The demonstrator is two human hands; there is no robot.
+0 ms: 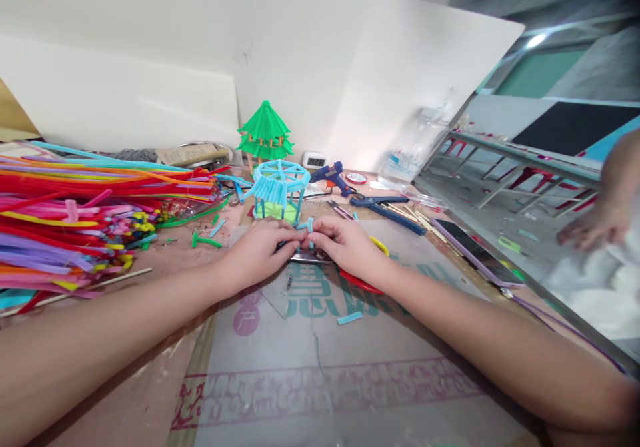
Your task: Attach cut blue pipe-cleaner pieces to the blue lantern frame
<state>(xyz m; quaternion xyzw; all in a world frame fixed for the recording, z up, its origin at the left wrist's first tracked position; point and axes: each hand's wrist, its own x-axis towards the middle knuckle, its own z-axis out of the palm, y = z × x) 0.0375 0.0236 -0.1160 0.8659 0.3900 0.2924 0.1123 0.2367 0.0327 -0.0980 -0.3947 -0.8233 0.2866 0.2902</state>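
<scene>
A short light-blue pipe cleaner piece (pixel 311 232) stands bent between the fingertips of my right hand (pixel 346 241), which is closed in a pinch. My left hand (pixel 273 247) meets it at the fingertips, closed too, and its fingers seem to hold the same blue piece. Just behind the hands is a small round pavilion model (pixel 280 173) with blue posts, a part-covered blue spoked top and a light-green base. Scissors lie under the hands, their red handle (pixel 359 280) showing beside my right wrist and the blades partly hidden. A loose blue strip (pixel 349 318) lies in front.
Bundles of coloured pipe cleaners (pixel 75 227) fill the left side. Behind stand a green-roofed pavilion model (pixel 265 133), a glue gun (pixel 335 177) and a plastic bottle (pixel 413 150). Blue-handled pliers (pixel 390 210), sticks and a phone (pixel 477 252) lie right. Another person's hand (pixel 583 223) shows far right.
</scene>
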